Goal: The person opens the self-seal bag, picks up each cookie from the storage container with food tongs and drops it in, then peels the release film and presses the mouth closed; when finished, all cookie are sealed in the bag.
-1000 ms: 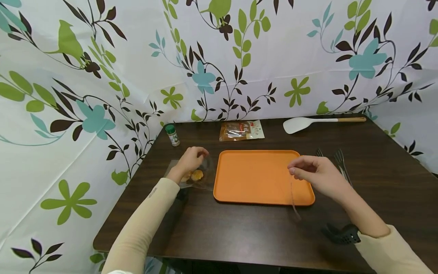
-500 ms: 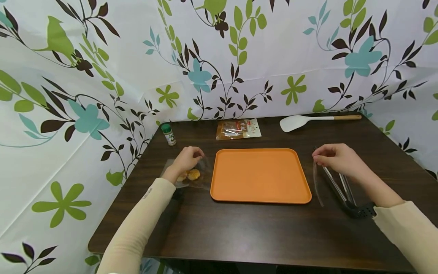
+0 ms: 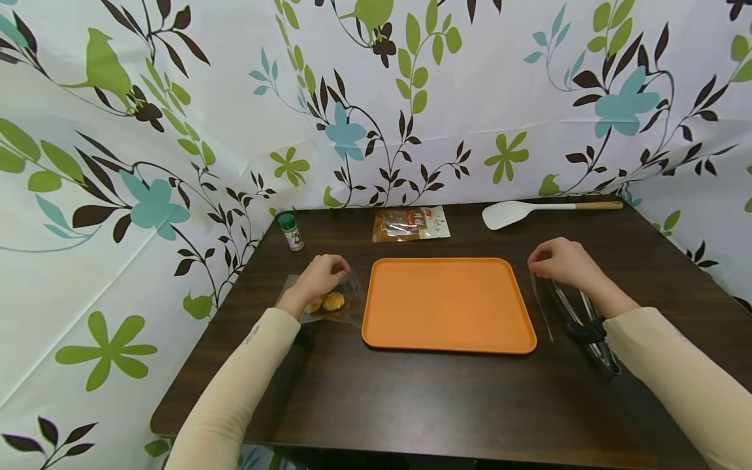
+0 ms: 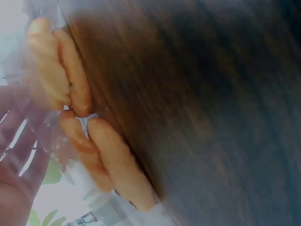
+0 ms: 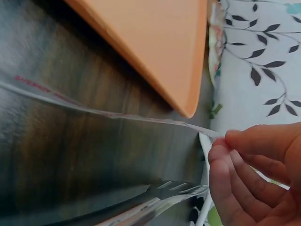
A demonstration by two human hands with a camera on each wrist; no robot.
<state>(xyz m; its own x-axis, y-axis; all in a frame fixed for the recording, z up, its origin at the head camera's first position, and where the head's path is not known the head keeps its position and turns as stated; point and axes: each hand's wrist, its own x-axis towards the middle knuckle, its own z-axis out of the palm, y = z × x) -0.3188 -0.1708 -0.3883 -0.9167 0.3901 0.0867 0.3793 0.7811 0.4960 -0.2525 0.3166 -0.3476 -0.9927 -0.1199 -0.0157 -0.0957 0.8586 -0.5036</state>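
Observation:
At the left of the table my left hand (image 3: 320, 275) holds the upper edge of a clear plastic bag (image 3: 354, 308). Several golden-brown baked pieces (image 3: 333, 301) lie inside it; the left wrist view shows these baked pieces (image 4: 120, 162) side by side, with left fingers (image 4: 35, 136) behind the clear film. My right hand (image 3: 561, 262), to the right of the orange tray, pinches the end of a thin clear strip (image 3: 542, 310) between thumb and fingertips. The strip (image 5: 141, 118) hangs down, and red "ADHESIVE" lettering runs along it in the right wrist view.
Between the hands lies an orange tray (image 3: 446, 307). Metal tongs (image 3: 608, 361) lie below the right forearm, partly hidden. Along the back stand a green-capped shaker (image 3: 290, 232), a brown food packet (image 3: 410, 224) and a white spatula (image 3: 511, 213) with a wooden handle end.
My right hand has carried the strip rightward from over the tray to above the tongs, then slightly farther back. My left hand stays at the bag.

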